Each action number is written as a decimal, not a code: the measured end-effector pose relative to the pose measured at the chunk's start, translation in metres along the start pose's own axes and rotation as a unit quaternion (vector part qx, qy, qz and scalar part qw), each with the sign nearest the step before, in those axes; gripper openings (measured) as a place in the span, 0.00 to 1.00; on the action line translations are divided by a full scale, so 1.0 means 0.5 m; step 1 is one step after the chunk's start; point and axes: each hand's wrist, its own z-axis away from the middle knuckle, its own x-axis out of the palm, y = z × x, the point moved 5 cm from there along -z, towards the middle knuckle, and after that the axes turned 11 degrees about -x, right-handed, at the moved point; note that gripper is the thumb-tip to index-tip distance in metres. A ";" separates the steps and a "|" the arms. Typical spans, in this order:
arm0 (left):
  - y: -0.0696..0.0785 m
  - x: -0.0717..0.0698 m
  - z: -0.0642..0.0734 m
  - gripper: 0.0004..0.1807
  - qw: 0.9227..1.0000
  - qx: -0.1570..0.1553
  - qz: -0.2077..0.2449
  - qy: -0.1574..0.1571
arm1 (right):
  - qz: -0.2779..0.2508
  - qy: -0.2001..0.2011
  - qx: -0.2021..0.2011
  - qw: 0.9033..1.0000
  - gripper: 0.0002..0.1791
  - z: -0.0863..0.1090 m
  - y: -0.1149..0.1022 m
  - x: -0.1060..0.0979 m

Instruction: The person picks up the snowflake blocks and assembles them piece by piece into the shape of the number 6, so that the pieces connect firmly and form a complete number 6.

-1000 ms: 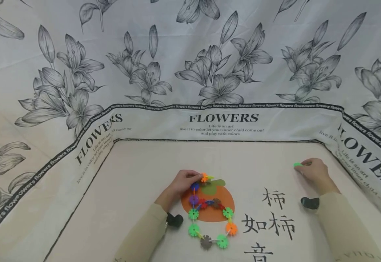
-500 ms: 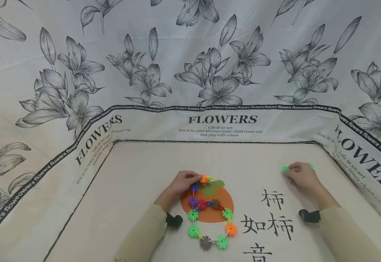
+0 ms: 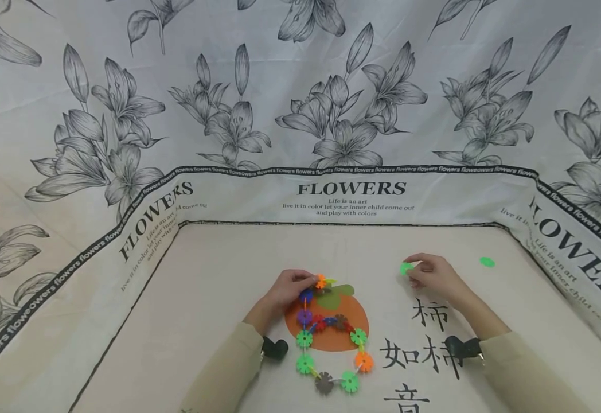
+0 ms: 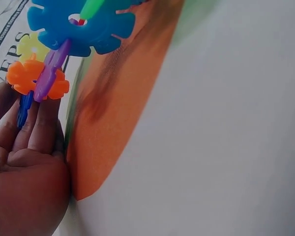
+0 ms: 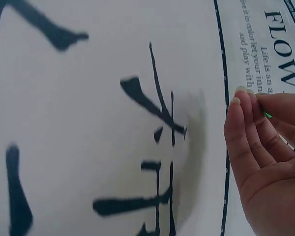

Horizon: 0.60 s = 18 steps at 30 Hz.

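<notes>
My left hand (image 3: 287, 288) pinches one end of a chain of interlocking plastic snowflake discs (image 3: 353, 385), several of them notched and brightly coloured. The chain curves in a loop over the tablecloth. In the left wrist view, an orange disc (image 4: 19, 76), a purple disc (image 4: 46, 81) and a dark blue disc (image 4: 23, 110) sit by the fingertips, with a larger blue disc (image 4: 108, 29) nearer the camera. Between thumb and fingers, my right hand (image 3: 434, 274) pinches a green disc (image 3: 405, 268), right of the chain. In the right wrist view that disc is mostly hidden behind the fingers.
Another green disc (image 3: 487, 262) lies at the far right. The pale tablecloth (image 3: 218, 269) bears a printed orange persimmon (image 3: 331, 338) under the chain and black characters (image 3: 429, 312) to its right. A flower-printed curtain (image 3: 352, 126) rises behind and at both sides.
My right hand has moved left from the far right, carrying the green disc towards the chain. The other green disc has come into view behind it. My left hand and the chain stay put.
</notes>
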 end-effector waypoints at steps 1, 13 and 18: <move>0.000 0.000 -0.001 0.15 1.000 0.001 0.000 -0.001 | -0.012 -0.008 -0.004 1.000 0.23 -0.003 -0.005 0.010; 0.001 -0.001 -0.001 0.15 1.000 0.007 0.005 -0.002 | -0.106 -0.062 -0.073 0.990 0.19 -0.022 -0.056 0.102; 0.001 -0.001 0.000 0.15 1.000 -0.003 0.002 0.004 | -0.127 -0.075 -0.073 0.986 0.19 -0.029 -0.064 0.131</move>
